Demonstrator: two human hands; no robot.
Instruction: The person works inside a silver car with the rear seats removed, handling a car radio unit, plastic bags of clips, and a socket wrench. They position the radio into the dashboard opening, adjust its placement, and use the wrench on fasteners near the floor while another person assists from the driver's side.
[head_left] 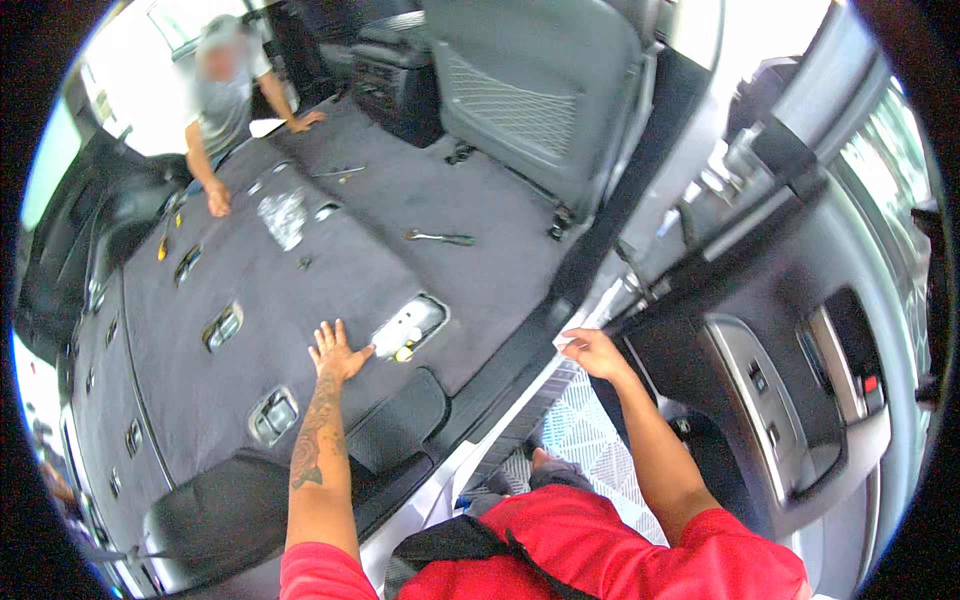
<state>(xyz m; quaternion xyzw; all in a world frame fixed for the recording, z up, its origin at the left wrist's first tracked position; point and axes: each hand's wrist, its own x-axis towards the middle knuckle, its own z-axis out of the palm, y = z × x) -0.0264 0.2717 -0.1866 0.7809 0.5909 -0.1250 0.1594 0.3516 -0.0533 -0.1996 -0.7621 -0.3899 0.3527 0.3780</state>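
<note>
My left hand (338, 352) lies flat with its fingers spread on the dark grey carpeted floor (320, 300) of a vehicle. Just right of its thumb is a rectangular cut-out (412, 326) showing pale metal and small yellow pieces. By the light-coloured door sill (515, 400), my right hand (592, 353) is closed in a pinch. Something small and white (562, 342) shows at its fingertips, too small to name.
Across the carpet, a person (225, 100) leans in with both hands on it. A ratchet (440, 237), a long metal tool (340, 171), a crumpled clear plastic bag (283, 218) and a yellow-handled tool (165, 243) lie there. An upright seat back (540, 60) stands ahead; an open door (770, 350) is right.
</note>
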